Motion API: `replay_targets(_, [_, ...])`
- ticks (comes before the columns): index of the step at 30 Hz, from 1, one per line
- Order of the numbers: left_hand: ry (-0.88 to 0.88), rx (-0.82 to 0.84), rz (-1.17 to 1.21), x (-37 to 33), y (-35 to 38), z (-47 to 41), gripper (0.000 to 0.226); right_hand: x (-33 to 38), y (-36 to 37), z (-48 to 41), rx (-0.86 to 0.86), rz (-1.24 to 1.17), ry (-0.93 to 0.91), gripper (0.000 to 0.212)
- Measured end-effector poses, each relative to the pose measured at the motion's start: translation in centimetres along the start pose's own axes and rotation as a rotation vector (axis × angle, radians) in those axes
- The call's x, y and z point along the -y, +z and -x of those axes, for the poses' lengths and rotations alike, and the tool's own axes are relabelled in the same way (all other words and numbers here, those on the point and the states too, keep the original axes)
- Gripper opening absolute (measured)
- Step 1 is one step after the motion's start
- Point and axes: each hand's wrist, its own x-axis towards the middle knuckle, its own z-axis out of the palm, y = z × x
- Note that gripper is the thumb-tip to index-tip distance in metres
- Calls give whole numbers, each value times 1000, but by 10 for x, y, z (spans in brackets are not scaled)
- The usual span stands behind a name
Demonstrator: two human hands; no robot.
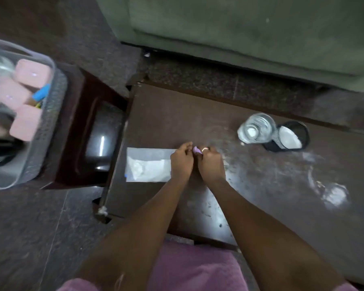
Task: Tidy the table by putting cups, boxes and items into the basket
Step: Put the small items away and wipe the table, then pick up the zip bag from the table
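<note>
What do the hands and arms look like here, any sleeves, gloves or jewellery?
Both forearms are bare as far as visible, no sleeves, gloves or watch showing. The left hand is plain; the right hand wears one ring on a finger. Pinkish-purple clothing shows at the lap.

Green upholstered fabric sofa (240,28) spanning the top edge, standing on dark speckled polished stone floor (29,227). At left, glossy dark reddish-brown wooden stool (86,131) with a raised rim and a bright streak of reflected light on its seat. At the bottom edge, mauve-pink cloth garment (198,267), slightly blurred, with the floor showing to its left.
</note>
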Motion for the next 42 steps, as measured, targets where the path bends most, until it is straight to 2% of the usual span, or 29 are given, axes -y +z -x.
replay_targets(6, [-2, -303, 257, 7, -112, -33, 35, 131, 33, -16, 9, -15, -314, 25])
replay_targets(12, [71, -799, 384, 2, -228, -54, 38, 259, 60, -22, -6, -99, -570, 31])
replay_targets(15, [92, -946, 432, 0, -277, -63, 37, 307, 73, -25, -6, -103, -686, 24])
replay_targets(18, [115, -1024, 460, 0, -309, -69, 40, 343, 86, -30, -20, -41, -767, 24])
replay_targets(22, [60, -1010, 493, 8, -328, -79, 42, 362, 103, -40, -43, 97, -750, 24])
replay_targets(25, [55, -1005, 478, 12, -324, -80, 43, 351, 107, -40, -55, 24, -709, 24])
replay_targets(30, [325, -879, 285, 6, -290, -71, 42, 310, 99, -41, -173, -64, -649, 16])
replay_targets(34, [403, -703, 170, 8, -245, -63, 42, 260, 88, -48, -230, -83, -436, 17])
replay_targets(38, [272, -525, 124, 31, -199, -53, 41, 198, 78, -44, -195, -43, -182, 20])
replay_targets(42, [66, -334, 29, 63, -164, -42, 37, 139, 70, -27, -145, 24, -19, 24])
